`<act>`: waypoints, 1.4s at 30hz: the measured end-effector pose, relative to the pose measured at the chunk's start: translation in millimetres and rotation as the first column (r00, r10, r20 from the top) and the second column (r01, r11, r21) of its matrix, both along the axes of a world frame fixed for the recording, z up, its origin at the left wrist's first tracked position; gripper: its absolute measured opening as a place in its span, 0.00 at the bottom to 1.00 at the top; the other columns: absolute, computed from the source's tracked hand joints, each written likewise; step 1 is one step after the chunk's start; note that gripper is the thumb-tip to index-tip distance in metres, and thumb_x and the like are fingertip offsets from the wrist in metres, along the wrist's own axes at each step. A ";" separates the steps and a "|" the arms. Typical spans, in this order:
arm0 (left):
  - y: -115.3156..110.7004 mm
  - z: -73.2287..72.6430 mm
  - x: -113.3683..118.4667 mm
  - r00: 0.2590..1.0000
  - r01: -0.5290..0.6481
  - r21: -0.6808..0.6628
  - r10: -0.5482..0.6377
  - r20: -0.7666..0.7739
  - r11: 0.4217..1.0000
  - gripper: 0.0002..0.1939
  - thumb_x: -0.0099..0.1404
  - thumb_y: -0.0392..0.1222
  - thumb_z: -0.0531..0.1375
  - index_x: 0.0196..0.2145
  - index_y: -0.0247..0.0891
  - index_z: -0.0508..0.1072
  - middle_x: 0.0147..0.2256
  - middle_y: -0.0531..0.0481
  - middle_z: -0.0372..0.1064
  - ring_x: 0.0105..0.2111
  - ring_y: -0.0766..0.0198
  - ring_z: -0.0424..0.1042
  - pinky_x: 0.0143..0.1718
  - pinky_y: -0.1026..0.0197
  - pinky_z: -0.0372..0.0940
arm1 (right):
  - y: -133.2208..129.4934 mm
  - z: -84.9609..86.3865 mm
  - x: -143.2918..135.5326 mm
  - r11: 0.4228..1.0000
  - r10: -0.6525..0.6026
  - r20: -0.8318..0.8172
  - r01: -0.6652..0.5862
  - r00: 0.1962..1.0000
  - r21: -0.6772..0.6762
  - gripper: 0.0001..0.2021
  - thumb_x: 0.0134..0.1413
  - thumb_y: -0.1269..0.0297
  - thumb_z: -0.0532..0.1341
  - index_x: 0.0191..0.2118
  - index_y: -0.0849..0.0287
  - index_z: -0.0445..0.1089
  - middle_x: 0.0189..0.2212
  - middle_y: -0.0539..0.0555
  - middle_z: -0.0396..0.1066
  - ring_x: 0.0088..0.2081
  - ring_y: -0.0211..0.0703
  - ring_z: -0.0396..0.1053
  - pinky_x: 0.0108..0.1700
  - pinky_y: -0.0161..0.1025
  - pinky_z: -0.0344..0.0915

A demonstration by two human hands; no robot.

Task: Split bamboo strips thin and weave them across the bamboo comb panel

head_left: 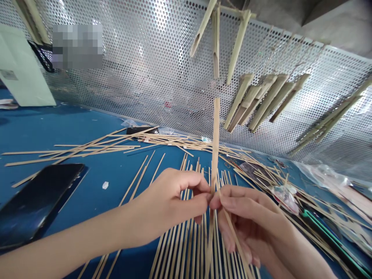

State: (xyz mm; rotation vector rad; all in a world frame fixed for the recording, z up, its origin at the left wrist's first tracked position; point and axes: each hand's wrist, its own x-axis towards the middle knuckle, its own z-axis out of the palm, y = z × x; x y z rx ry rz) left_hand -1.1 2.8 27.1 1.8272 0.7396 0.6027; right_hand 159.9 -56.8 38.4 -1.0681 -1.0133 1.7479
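An upright flat bamboo strip [216, 135] stands out above my hands at the centre. My left hand [183, 193] pinches it near its lower part between thumb and fingers. Just to the right, my right hand [247, 217] pinches a thinner bamboo strip [236, 238] that slants down to the right; its fingertips nearly meet those of my left hand. Under both hands, several narrow strips [174, 248] lie side by side on the blue table [95, 190], running away from me. The exact crossing of the held strips is partly hidden by my fingers.
A black phone [40, 201] lies at the left. Loose strips [95, 149] spread behind and to the right. A green-edged tool [328, 232] and plastic bags [322, 174] are at the right. Bamboo pieces [269, 100] hang on the perforated metal panel [130, 77]; a pale bag [26, 69] stands far left.
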 end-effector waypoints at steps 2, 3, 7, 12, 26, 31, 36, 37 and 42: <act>-2.5 0.1 -0.6 1.000 0.008 -0.052 -0.008 0.011 0.999 0.07 0.59 0.37 0.52 0.24 0.38 0.66 0.22 0.57 0.64 0.21 0.70 0.64 0.25 0.67 0.58 | 1.7 -0.6 -0.4 1.000 0.025 -0.018 -0.025 1.000 0.004 0.10 0.55 0.60 0.60 0.29 0.63 0.69 0.17 0.50 0.69 0.12 0.25 0.56 0.13 0.19 0.53; -3.7 0.5 -1.0 1.000 0.004 -0.072 -0.002 0.020 0.997 0.07 0.59 0.37 0.52 0.24 0.38 0.66 0.22 0.57 0.64 0.22 0.69 0.64 0.25 0.66 0.59 | 1.5 -1.1 -0.4 0.999 0.036 -0.021 -0.036 0.999 0.005 0.11 0.56 0.60 0.60 0.29 0.63 0.69 0.16 0.50 0.68 0.12 0.24 0.56 0.13 0.19 0.52; -9.3 7.5 -3.4 0.994 -0.037 -0.041 0.041 0.102 0.998 0.11 0.60 0.42 0.53 0.22 0.37 0.67 0.21 0.56 0.64 0.23 0.68 0.63 0.26 0.66 0.59 | -6.4 -2.5 -1.4 0.998 0.065 -0.029 -0.065 0.997 -0.018 0.12 0.56 0.58 0.60 0.29 0.62 0.69 0.15 0.50 0.68 0.12 0.25 0.57 0.14 0.18 0.53; -18.4 22.4 -4.6 0.986 -0.083 -0.070 0.092 0.138 0.994 0.09 0.60 0.43 0.56 0.26 0.38 0.70 0.23 0.56 0.67 0.24 0.68 0.66 0.25 0.67 0.62 | -16.9 4.3 -3.9 0.998 0.049 -0.073 -0.051 0.996 -0.024 0.11 0.54 0.58 0.61 0.29 0.61 0.69 0.15 0.49 0.68 0.11 0.25 0.58 0.14 0.19 0.54; -36.3 55.2 -21.3 0.935 -0.028 0.052 0.008 0.353 0.998 0.10 0.63 0.30 0.54 0.26 0.36 0.71 0.23 0.59 0.69 0.25 0.76 0.68 0.29 0.77 0.63 | -27.0 39.6 -17.4 0.966 0.112 -0.007 -0.107 0.994 0.236 0.10 0.60 0.63 0.56 0.30 0.62 0.70 0.17 0.50 0.71 0.12 0.25 0.59 0.14 0.19 0.54; -74.8 39.8 -26.5 0.934 0.095 -0.218 -0.011 0.357 0.971 0.09 0.62 0.32 0.53 0.25 0.36 0.68 0.22 0.58 0.68 0.23 0.76 0.68 0.26 0.78 0.65 | -60.5 30.8 -24.0 0.985 0.138 0.023 -0.140 0.990 0.101 0.14 0.57 0.58 0.58 0.27 0.64 0.70 0.16 0.51 0.70 0.12 0.25 0.58 0.13 0.19 0.54; -105.8 7.9 -28.6 0.939 0.067 -0.403 0.079 0.335 0.913 0.07 0.62 0.34 0.55 0.26 0.36 0.67 0.22 0.57 0.67 0.21 0.73 0.68 0.22 0.74 0.68 | -84.4 2.4 -31.2 0.991 0.113 0.060 -0.117 0.992 0.062 0.16 0.55 0.56 0.59 0.24 0.64 0.67 0.14 0.51 0.67 0.11 0.25 0.56 0.12 0.19 0.52; -111.9 2.1 -29.1 0.944 0.070 -0.437 0.082 0.320 0.897 0.05 0.62 0.35 0.55 0.28 0.36 0.68 0.22 0.57 0.67 0.22 0.72 0.67 0.20 0.73 0.68 | -89.8 -5.3 -31.3 0.991 0.108 0.074 -0.113 0.991 0.065 0.16 0.55 0.56 0.59 0.24 0.64 0.67 0.13 0.51 0.67 0.10 0.25 0.56 0.11 0.20 0.52; -140.3 -13.2 -29.0 0.964 0.032 -0.465 0.095 0.247 0.885 0.05 0.63 0.37 0.55 0.29 0.35 0.68 0.22 0.56 0.66 0.23 0.72 0.66 0.21 0.72 0.66 | -117.5 -35.3 -29.7 0.995 0.023 0.140 -0.037 0.990 0.097 0.17 0.53 0.57 0.60 0.21 0.65 0.68 0.12 0.50 0.65 0.11 0.25 0.55 0.12 0.21 0.49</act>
